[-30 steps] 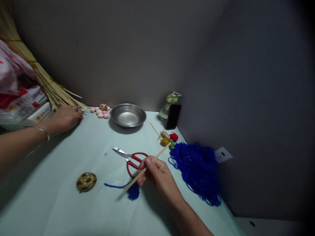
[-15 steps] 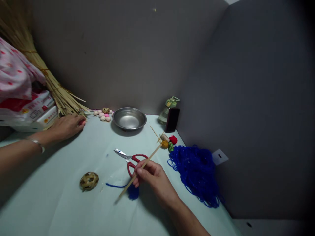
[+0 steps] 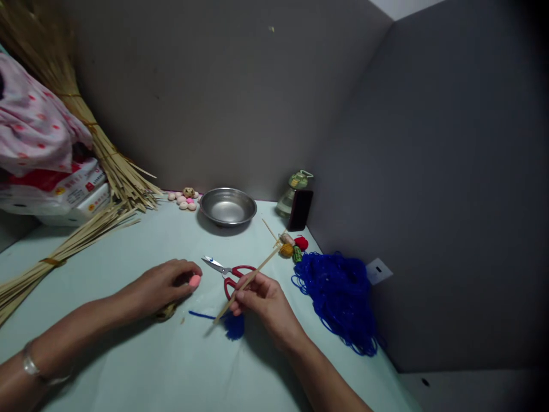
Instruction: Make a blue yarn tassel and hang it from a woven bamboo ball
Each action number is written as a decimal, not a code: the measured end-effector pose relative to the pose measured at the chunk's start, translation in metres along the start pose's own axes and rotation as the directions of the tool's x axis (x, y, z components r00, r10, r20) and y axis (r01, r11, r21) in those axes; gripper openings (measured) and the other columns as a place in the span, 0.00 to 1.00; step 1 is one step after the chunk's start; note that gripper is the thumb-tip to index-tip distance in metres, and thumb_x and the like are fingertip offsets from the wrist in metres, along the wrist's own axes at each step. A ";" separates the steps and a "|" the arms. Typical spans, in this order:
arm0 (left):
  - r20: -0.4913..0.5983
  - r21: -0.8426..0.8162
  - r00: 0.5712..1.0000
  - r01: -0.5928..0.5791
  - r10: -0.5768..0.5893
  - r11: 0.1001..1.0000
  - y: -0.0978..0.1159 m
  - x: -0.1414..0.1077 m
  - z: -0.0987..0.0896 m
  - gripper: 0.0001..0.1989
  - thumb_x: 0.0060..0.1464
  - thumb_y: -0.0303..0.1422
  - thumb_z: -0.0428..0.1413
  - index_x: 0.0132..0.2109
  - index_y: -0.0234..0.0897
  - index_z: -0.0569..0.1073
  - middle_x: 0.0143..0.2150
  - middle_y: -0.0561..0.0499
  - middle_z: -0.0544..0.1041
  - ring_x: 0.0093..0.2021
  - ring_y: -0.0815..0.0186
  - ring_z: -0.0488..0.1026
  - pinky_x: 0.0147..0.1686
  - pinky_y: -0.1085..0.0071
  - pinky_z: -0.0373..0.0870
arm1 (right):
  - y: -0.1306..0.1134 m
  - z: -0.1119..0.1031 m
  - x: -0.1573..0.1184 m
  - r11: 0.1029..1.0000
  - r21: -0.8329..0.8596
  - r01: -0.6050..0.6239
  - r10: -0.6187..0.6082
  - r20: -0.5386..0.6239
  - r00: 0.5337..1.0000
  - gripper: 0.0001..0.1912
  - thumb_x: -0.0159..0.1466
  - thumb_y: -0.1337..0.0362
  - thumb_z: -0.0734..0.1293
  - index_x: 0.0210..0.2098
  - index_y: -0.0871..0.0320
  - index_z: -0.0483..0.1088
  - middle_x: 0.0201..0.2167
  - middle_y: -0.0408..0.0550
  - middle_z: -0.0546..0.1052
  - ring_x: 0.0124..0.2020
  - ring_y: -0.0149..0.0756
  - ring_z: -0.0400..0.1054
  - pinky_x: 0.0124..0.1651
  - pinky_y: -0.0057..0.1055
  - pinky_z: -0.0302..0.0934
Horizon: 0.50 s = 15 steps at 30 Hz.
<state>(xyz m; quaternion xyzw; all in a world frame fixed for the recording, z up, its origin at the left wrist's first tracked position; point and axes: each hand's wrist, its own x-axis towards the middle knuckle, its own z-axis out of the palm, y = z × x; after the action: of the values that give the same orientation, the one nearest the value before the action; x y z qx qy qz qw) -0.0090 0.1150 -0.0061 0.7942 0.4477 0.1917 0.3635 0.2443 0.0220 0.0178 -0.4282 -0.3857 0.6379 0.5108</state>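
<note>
Here, the 2 hands are apart: left hand (image 3: 160, 286) pinches a pink ball (image 3: 194, 281), right hand (image 3: 263, 303) grips a bamboo stick (image 3: 254, 276).

Your left hand (image 3: 160, 286) pinches a small, smooth pink oval bead (image 3: 195, 281), which shows just past your fingers (image 3: 182, 273). Beneath that palm lies a mottled woven ball (image 3: 166, 312), mostly hidden, touching the pale table (image 3: 128, 246). Your right hand (image 3: 261, 303) grips a long, thin, pale bamboo stick (image 3: 257, 269) between thumb and fingers. The stick is tilted across your palm and held above the table, its lower end pointing toward you and left, its upper end away and right.
</note>
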 end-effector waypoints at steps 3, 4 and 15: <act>-0.014 0.063 0.999 -0.043 0.044 0.997 0.009 -0.009 0.009 0.16 0.60 0.46 0.58 0.48 0.44 0.81 0.43 0.48 0.82 0.45 0.53 0.77 0.45 0.61 0.71 | -0.001 0.003 -0.002 0.997 -0.071 0.034 -0.035 -0.014 0.999 0.22 0.54 0.49 0.81 0.33 0.59 0.74 0.25 0.45 0.79 0.26 0.33 0.74 0.33 0.31 0.66; -0.045 0.082 0.997 -0.058 0.062 0.995 0.013 -0.012 0.012 0.18 0.62 0.47 0.57 0.51 0.44 0.80 0.46 0.47 0.81 0.47 0.52 0.76 0.48 0.60 0.71 | -0.001 0.004 -0.003 0.994 -0.100 0.045 -0.046 -0.015 0.999 0.22 0.55 0.48 0.80 0.33 0.59 0.74 0.25 0.45 0.79 0.26 0.33 0.73 0.34 0.31 0.66; -0.097 0.043 0.964 -0.244 0.247 0.969 0.040 -0.055 0.038 0.11 0.67 0.44 0.53 0.49 0.51 0.78 0.46 0.50 0.82 0.48 0.53 0.78 0.47 0.57 0.75 | -0.006 -0.017 0.002 0.736 -0.660 0.150 -0.258 -0.070 0.964 0.12 0.71 0.59 0.63 0.44 0.57 0.76 0.28 0.42 0.72 0.28 0.33 0.62 0.32 0.30 0.55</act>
<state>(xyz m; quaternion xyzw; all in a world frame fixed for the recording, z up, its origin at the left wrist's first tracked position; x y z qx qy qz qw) 0.0091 0.0399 -0.0001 0.8381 0.3667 0.2684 0.3017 0.2622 0.0265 0.0177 -0.5821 -0.5861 0.3688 0.4262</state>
